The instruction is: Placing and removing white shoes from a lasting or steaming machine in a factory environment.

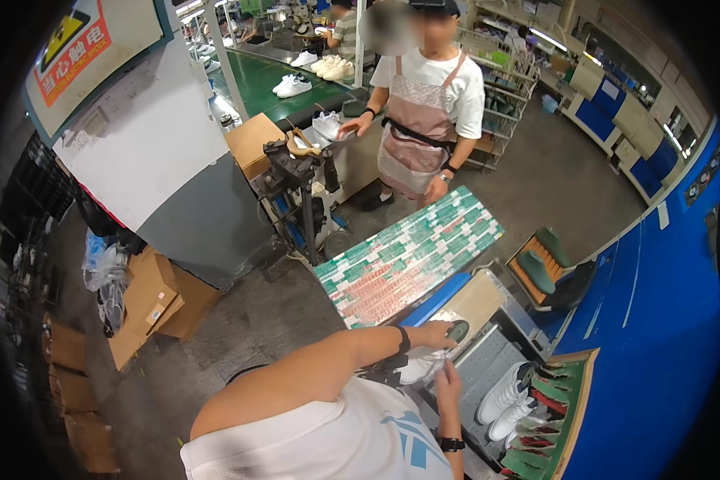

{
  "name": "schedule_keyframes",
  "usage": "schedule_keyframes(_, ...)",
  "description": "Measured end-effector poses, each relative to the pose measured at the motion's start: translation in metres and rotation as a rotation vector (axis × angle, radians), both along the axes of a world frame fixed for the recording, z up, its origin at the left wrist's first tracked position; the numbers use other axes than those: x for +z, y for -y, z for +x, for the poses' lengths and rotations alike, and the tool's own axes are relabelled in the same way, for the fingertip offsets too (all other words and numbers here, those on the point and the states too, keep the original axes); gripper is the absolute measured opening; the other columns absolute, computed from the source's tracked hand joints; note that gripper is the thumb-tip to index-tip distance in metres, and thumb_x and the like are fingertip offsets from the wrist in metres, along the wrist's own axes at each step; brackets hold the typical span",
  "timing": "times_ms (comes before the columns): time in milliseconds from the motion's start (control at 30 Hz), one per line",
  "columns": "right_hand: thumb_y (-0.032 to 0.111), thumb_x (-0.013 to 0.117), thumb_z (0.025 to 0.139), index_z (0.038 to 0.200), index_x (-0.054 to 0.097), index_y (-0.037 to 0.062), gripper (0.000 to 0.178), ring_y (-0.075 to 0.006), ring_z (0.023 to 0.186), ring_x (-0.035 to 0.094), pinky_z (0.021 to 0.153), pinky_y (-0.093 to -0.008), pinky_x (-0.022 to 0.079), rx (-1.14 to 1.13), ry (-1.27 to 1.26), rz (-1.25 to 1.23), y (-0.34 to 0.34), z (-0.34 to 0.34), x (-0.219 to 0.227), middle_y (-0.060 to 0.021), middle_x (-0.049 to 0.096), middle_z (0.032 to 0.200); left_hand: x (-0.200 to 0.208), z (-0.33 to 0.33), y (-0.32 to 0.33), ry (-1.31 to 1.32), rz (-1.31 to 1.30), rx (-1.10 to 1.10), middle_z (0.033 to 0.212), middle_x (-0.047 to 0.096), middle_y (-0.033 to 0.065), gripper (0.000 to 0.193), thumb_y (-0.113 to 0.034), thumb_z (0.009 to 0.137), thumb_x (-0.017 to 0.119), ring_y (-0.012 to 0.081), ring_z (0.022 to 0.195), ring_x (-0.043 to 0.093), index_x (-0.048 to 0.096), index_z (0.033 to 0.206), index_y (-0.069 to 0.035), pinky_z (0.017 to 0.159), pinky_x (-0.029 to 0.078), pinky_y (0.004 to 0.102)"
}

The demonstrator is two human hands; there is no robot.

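Between both hands, a white shoe (418, 366) sat low over the grey bench (488, 364). Left hand (438, 334) had its fingers clenched on a dark green insole (458, 330), just above the shoe. Right hand (448, 378) touched the shoe's far side; grip there unclear. Insole looked not yet seated. Beyond the fingers, two finished white shoes (508, 402) lay beside a wooden tray (578, 416) of spare insoles.
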State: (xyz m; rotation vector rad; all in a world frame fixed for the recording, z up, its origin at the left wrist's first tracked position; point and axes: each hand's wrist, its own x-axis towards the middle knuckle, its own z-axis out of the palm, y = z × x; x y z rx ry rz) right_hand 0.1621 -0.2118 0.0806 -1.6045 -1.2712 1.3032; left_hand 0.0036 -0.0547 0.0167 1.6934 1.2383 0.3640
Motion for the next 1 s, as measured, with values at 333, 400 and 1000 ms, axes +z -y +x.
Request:
schedule_keyframes(333,0.032,0.07,0.087,0.141,0.063,-0.006,0.067,-0.0447,0.117,0.069,0.102,-0.0462,0.053,0.111,0.325,-0.16,0.07,0.02,-0.05,-0.0297,0.071,0.124,0.014,-0.014,0.028,-0.119,-0.174,0.024,0.149,0.057,0.0301,0.129,-0.05,0.069,0.096,0.0409,0.14,0.057,0.027,0.163,0.006,0.117,0.046,0.0414)
schedule_keyframes(400,0.034,0.065,0.087,0.144,0.061,-0.0032,0.067,-0.044,0.12,0.069,0.104,-0.0447,0.053,0.19,0.312,-0.293,0.069,0.012,-0.029,-0.0306,0.071,0.127,0.0,-0.02,0.022,-0.105,-0.158,0.064,0.136,0.066,0.0241,0.113,-0.04,0.07,0.097,0.034,0.125,0.066,0.039,0.155,0.005,0.109,0.052,0.0394)
schedule_keyframes(1000,0.04,0.071,0.085,0.151,0.055,-0.0049,0.082,-0.0454,0.133,0.059,0.114,-0.0453,0.048,-0.123,0.165,-0.454,0.12,0.014,-0.052,-0.0322,0.062,0.143,-0.043,-0.136,-0.259,-0.728,0.263,-0.077,0.153,0.046,0.0379,0.086,-0.021,0.077,0.086,0.0464,0.143,0.05,0.049,0.151,0.0,0.121,0.04,0.0483)
